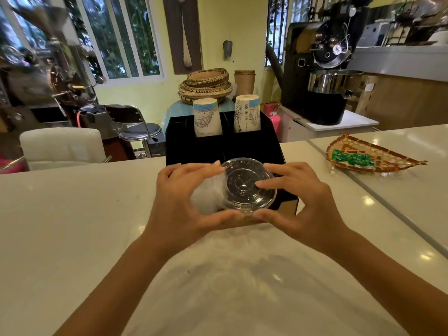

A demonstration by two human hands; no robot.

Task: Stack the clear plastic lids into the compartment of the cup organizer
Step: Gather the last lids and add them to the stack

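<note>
Nearest the camera, the counter [72, 214] carries the black organizer [194, 146], which serves as the reference point here. At the organizer's near edge, both hands hold the clear lids [249, 185] between them. The left hand [184, 202] curls around the left side of the lids, with the thumb under the near rim and the fingers over the far rim. The right hand [303, 202] grips the right side, with 1 finger laid across the top lid and the thumb at the near rim. How many lids are in the stack cannot be told. The lids sit over the organizer's front compartment, and it cannot be told whether they are fully seated. Judged status: placement is in progress, with lowering and release left. At the organizer's far side, 2 paper cups [207, 117] stand upside down. Right of the organizer lies a woven tray [388, 154].
</note>
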